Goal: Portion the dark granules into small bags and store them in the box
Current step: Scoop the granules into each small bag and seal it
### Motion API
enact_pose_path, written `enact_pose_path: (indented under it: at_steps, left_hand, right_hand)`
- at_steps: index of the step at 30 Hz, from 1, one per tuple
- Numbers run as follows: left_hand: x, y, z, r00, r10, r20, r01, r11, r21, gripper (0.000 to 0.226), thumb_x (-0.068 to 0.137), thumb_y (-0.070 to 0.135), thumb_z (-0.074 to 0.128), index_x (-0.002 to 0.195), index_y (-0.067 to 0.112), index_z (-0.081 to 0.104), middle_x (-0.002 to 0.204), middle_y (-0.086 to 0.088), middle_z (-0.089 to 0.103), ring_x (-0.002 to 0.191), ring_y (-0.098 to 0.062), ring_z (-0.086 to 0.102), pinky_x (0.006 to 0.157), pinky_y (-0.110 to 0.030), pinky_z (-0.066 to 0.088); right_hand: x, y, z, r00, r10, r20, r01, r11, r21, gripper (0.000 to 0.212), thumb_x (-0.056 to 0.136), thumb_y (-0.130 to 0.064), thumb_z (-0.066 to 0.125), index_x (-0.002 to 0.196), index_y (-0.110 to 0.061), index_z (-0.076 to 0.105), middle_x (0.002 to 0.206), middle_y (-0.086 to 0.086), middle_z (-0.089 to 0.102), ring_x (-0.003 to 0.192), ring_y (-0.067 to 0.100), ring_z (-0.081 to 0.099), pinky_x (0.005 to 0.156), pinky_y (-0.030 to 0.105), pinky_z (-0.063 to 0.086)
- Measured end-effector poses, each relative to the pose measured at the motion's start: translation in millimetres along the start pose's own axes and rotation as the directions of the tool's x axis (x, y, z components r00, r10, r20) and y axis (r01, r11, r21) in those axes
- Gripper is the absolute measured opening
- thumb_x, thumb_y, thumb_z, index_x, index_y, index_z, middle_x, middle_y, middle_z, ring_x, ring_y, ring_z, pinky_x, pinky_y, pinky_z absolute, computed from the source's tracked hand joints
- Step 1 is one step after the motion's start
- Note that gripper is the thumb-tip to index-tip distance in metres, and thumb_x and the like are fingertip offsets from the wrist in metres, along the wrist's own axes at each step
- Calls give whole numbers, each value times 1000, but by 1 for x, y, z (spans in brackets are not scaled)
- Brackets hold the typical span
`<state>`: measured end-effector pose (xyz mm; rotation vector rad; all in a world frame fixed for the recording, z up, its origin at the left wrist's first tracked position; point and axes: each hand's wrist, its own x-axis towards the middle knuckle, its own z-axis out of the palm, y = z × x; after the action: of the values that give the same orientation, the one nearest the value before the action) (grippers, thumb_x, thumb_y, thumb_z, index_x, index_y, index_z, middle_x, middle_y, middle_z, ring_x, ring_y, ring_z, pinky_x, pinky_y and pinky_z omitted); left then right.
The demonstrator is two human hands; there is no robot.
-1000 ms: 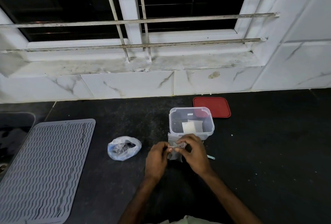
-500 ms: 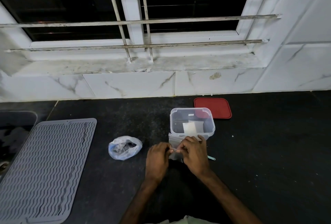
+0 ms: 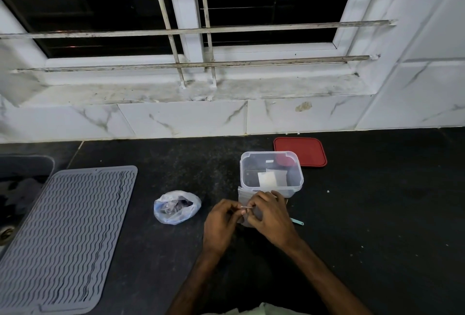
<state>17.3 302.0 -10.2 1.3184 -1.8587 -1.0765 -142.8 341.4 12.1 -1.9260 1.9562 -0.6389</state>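
Observation:
On the black counter, my left hand (image 3: 221, 224) and my right hand (image 3: 270, 216) both pinch the top edge of a small clear bag (image 3: 247, 207), just in front of the clear plastic box (image 3: 271, 156). The bag's lower part is hidden behind my fingers. Inside the box lie a white packet and some dark items. A larger crumpled plastic bag holding dark granules (image 3: 176, 206) sits to the left of my hands. More small clear bags (image 3: 242, 194) stand stacked against the box's front.
The box's red lid (image 3: 300, 151) lies flat behind and to the right of it. A small teal scoop (image 3: 297, 221) pokes out right of my right hand. A grey ribbed drying mat (image 3: 65, 234) covers the left counter beside a sink. A tiled wall and barred window stand behind.
My fingers have shifted slightly along the small bag's top edge; both hands stay in the same place in front of the box.

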Motion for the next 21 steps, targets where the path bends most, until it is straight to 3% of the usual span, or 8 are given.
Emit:
enact_pose_path:
  at_steps: [2, 5, 8, 14, 18, 21]
  left_hand:
    - [0, 2, -1, 1000, -1, 10, 1, 1000, 9, 12, 86, 23, 71, 86, 35, 67, 88, 15, 66, 85, -2, 63, 78, -35, 55]
    - [0, 3, -2, 999, -31, -16, 32, 998, 52, 17, 89, 22, 67, 84, 38, 63, 89, 16, 65, 84, 0, 63, 77, -33, 55]
    - [0, 5, -3, 997, -5, -71, 13, 994, 111, 11, 92, 21, 61, 89, 31, 63, 90, 14, 61, 83, 0, 59, 75, -31, 52]
    - [1, 3, -1, 996, 18, -86, -11, 996, 89, 6, 91, 25, 63, 88, 31, 62, 90, 16, 60, 86, -2, 59, 76, -32, 52]
    - [1, 0, -2, 996, 46, -71, -46, 999, -4, 4, 90, 25, 68, 91, 29, 68, 93, 16, 62, 88, -3, 62, 77, -30, 54]
    - [2, -2, -3, 998, 59, -19, -60, 997, -44, 10, 87, 22, 71, 93, 30, 69, 96, 17, 64, 91, -4, 64, 80, -29, 54]
  right_hand:
    - [-1, 1, 1, 1000, -2, -5, 2, 1000, 4, 37, 84, -53, 40, 96, -28, 65, 105, -12, 62, 109, 7, 53, 111, 37, 26]
    - [-2, 5, 6, 1000, -2, -30, 3, 999, 42, 15, 93, -40, 54, 99, -32, 66, 107, -14, 63, 109, 4, 52, 113, 37, 28]
    - [-2, 6, 5, 999, 16, -42, -12, 996, 87, 16, 93, -34, 59, 106, -29, 66, 111, -11, 66, 110, 6, 54, 110, 33, 32]
    - [-2, 2, -5, 989, 83, -120, -77, 995, 57, 10, 72, -21, 55, 70, -30, 59, 77, -17, 58, 81, 5, 54, 90, 37, 43]
    - [-1, 8, -5, 986, 116, -119, -111, 993, 48, 20, 71, -11, 71, 64, -27, 63, 70, -22, 54, 77, -3, 49, 94, 38, 42]
    - [0, 10, -4, 983, 146, -112, -133, 984, 122, 19, 72, -15, 78, 63, -28, 66, 63, -26, 55, 69, -5, 54, 82, 36, 50]
